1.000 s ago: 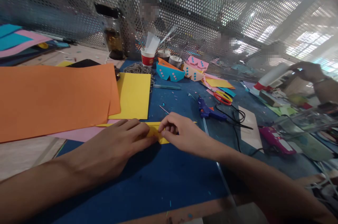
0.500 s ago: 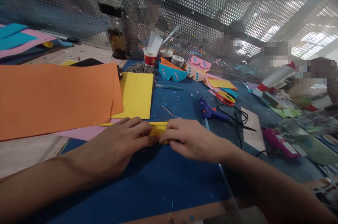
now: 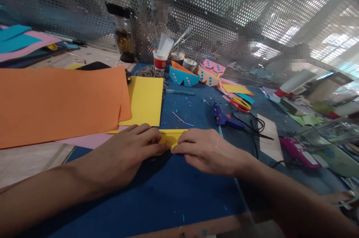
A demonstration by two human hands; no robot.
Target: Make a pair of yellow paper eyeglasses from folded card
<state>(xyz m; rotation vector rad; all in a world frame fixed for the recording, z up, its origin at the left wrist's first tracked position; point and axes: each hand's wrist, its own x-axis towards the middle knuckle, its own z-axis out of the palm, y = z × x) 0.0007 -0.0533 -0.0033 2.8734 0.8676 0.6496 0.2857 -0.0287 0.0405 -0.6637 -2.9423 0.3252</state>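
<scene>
A narrow folded piece of yellow paper (image 3: pixel 169 138) lies between my hands on the blue table surface (image 3: pixel 179 193). My left hand (image 3: pixel 134 142) is closed over its left part, thumb along the near edge. My right hand (image 3: pixel 204 150) pinches its right part, fingers bent and pressed down. Much of the paper is hidden under both hands. Just beyond my left hand lie a flat yellow sheet (image 3: pixel 147 101), large orange sheets (image 3: pixel 61 105) and the edge of a pink sheet (image 3: pixel 86 141).
A purple glue gun (image 3: pixel 226 118) with a black cable and red-yellow scissors (image 3: pixel 240 104) lie to the right. Paper glasses (image 3: pixel 183 76), a paper cup (image 3: pixel 160 60) and a bottle (image 3: pixel 123 36) stand at the back, before a perforated metal screen (image 3: pixel 196 17). A magenta device (image 3: pixel 300 152) lies far right.
My right hand has slid slightly to the right along the yellow paper, showing more of it between my hands. My left hand has stayed nearly in place.
</scene>
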